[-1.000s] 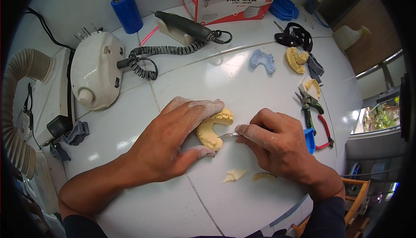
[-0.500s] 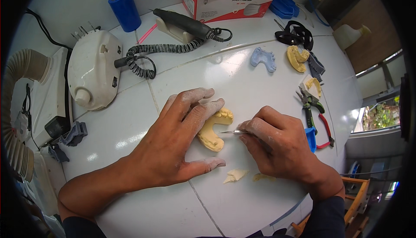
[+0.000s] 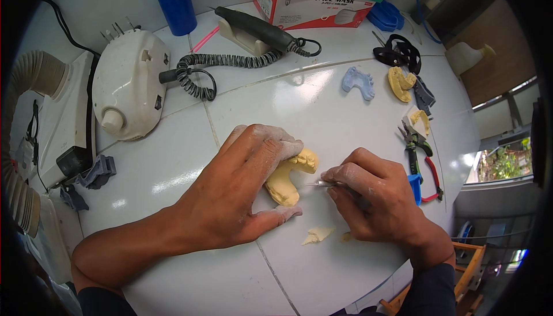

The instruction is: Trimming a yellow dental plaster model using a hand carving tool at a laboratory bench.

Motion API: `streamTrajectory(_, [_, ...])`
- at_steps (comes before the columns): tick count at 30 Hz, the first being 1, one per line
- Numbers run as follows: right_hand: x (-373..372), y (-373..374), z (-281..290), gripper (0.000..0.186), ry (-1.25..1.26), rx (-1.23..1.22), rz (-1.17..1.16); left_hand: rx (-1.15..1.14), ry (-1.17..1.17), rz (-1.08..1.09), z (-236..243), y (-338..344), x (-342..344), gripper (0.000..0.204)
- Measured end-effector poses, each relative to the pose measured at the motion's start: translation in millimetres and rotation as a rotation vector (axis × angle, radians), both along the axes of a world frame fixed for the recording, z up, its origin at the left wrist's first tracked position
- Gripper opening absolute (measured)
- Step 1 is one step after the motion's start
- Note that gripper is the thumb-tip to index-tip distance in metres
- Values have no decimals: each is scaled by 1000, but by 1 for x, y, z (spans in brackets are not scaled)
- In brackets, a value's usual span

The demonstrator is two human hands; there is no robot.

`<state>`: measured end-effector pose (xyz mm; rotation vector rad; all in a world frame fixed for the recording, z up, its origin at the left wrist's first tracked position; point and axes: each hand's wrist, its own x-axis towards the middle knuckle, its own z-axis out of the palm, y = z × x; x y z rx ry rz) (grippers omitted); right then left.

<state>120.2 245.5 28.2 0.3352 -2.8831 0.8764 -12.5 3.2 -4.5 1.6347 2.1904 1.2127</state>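
Note:
A pale yellow, horseshoe-shaped dental cast (image 3: 280,187) rests on the white tiled worktop. Around it curls my left hand (image 3: 239,181): the fingertips press on its far end and the thumb lies along its near end. Tooth shapes show on the far arm of the cast. In a pinch, my right hand (image 3: 374,198) holds a slim metal scalpel-like knife (image 3: 314,185); its thin tip points left into the gap of the cast. Most of the handle is hidden by my fingers. White dust coats the fingers of both hands.
Plaster scraps (image 3: 318,235) lie in front of the cast. At right are pliers (image 3: 416,143), a blue impression (image 3: 358,82) and another yellow cast (image 3: 400,84). A handpiece (image 3: 256,29) with a coiled cord, its white control box (image 3: 131,88) and mask boxes (image 3: 322,5) stand behind.
The view has shifted slightly. My left thumb has closed in against the near end of the cast, and the knife's tip now sits lower beside the cast's gap.

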Motion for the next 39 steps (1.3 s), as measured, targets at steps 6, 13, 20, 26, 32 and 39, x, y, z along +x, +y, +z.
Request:
streamTrajectory(6, [0,-1,5,24,-2,55,30,27,-29,18,-1,-2,0,77])
streamTrajectory(13, [2,1,4,29,102,105,68,23,-3,6,1,-1,-1,76])
streamTrajectory(20, [2,1,1,30,105,98,67,1,-18,-2,2,-1,-1,77])
streamTrajectory(26, [3,1,1,29,99,97,75,-17,-38,1,4,-2,-2,78])
streamTrajectory(32, [4,1,1,30,80,96,79,-12,-22,-4,5,-1,-3,78])
streamTrajectory(39, [3,0,-2,37,65,76,68,-43,-67,10,6,-2,-4,81])
